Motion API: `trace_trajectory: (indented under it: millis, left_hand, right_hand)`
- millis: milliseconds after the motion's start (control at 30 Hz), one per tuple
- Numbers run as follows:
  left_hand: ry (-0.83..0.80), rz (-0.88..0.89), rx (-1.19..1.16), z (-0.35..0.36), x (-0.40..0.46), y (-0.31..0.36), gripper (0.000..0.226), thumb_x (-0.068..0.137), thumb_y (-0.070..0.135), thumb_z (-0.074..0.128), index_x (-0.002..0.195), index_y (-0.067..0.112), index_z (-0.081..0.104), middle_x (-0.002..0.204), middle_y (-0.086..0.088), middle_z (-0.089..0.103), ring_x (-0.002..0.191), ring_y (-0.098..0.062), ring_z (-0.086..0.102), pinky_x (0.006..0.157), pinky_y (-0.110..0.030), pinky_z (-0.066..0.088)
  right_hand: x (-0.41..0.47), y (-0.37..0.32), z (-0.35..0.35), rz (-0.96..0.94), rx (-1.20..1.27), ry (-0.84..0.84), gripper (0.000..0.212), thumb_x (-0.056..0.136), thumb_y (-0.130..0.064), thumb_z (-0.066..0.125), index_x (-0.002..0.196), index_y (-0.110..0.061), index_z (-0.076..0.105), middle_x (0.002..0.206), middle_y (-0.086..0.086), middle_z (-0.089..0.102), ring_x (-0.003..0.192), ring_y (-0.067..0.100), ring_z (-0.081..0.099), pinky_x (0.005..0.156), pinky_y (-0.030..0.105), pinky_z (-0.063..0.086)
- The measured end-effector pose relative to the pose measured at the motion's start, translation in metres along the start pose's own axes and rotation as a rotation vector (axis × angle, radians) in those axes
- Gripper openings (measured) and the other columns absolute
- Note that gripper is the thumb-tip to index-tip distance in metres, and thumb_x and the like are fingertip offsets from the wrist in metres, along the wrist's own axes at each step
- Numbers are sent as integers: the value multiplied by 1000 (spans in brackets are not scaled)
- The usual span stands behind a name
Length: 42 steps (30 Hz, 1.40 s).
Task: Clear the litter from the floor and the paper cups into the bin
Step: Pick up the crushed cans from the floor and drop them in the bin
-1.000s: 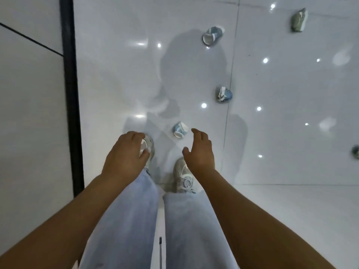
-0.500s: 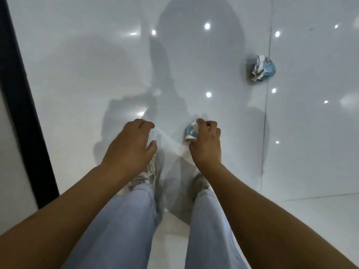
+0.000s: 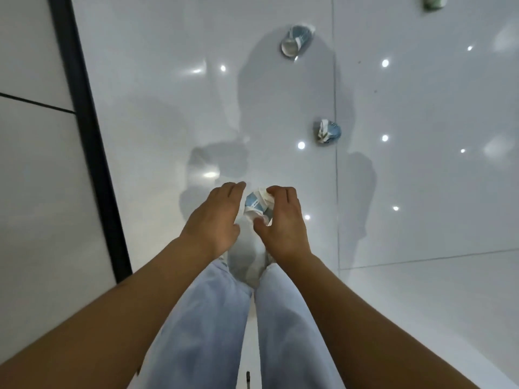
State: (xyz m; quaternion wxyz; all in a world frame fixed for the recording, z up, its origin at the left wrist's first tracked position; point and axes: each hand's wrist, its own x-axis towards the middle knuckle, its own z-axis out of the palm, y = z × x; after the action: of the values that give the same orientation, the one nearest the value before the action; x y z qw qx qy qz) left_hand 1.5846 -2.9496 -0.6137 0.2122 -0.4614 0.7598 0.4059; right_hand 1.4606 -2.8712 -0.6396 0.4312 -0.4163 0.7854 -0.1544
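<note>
Two bare hands hang over the glossy white tiled floor (image 3: pixel 174 108), and one crushed cup is already in them. At far left a black vertical strip (image 3: pixel 84 136) divides a pale grey wall panel (image 3: pixel 33 178) from the tiles. Next comes the left hand (image 3: pixel 216 217), fingers relaxed and nearly straight, holding nothing, its fingertips just beside the cup. Between the hands sits the crumpled blue-and-white paper cup (image 3: pixel 257 206), pinched by the curled fingers and thumb of the right hand (image 3: pixel 283 220); it looks lifted off the floor, though this angle does not show that for certain. Below the hands are light blue jeans (image 3: pixel 213 318).

Further right and further off, a second crushed blue-and-white paper cup (image 3: pixel 327 133) lies on the tile near a grout line, and an uncrushed blue-patterned paper cup (image 3: pixel 295 42) lies on its side beyond it. At the top edge a greenish crumpled piece of litter (image 3: pixel 434 1) is half cut off. No bin is in view.

The grip is the main risk: the cup is held by a flattened, springy wall, so a light pinch could let it slip and skid on the slick tile. The cup lying on its side may roll away if nudged during a reach. With the bin out of sight, carrying several pieces at once invites drops.
</note>
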Motion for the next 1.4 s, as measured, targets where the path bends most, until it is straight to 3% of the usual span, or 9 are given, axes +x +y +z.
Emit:
trace_trajectory:
  millis: [267,467,600,767,967,1100,1400]
  left_hand:
    - [-16,196,-39,-97,-55,71,86,81,17,70,150,19,17,152,3,24,139,-14,24,106,-28,39]
    - [-14,285,24,-147,-69,102,69,79,21,69,140,18,36,134,4,40,123,-13,39,91,-31,48]
    - [-26,288,174,-173,-61,107,64,78,23,68,134,15,40,128,1,41,115,-15,44,78,-28,49]
    - [-37,48,269,-204,-31,102,53,73,23,70,117,9,43,117,-6,42,109,-23,44,79,-35,48]
    - [-40,-95,240,-229,20,103,57,71,20,73,118,9,43,116,-4,41,111,-23,43,76,-35,48]
    - [-26,-90,210,-231,63,118,75,73,21,74,138,15,37,124,-6,40,119,-24,39,82,-38,47]
    - [45,123,236,-178,175,112,65,66,9,78,124,1,51,124,-15,50,116,-33,43,90,-37,41]
  right_hand:
    - [-48,-99,-112,-89,30,-74,55,82,-22,72,127,-7,43,121,5,47,98,11,46,82,15,37]
    - [-61,-142,-159,-5,129,-48,61,81,-20,74,129,-12,38,125,2,45,106,16,55,86,23,49]
    - [-54,-153,-176,41,155,-72,77,81,-27,75,141,-19,28,137,-2,41,118,14,51,94,23,47]
    - [-26,-135,-203,143,-22,-21,77,86,-25,68,147,-23,22,144,0,37,128,19,43,97,29,43]
    - [33,-87,-246,330,-153,-21,66,90,-20,60,145,-16,25,137,6,39,120,24,43,88,34,46]
    - [75,-53,-259,388,-177,-25,61,90,-17,58,143,-14,28,137,9,38,120,27,42,88,36,46]
    - [157,28,-195,476,-119,-25,60,89,-18,59,142,-14,30,143,10,31,121,31,39,82,32,41]
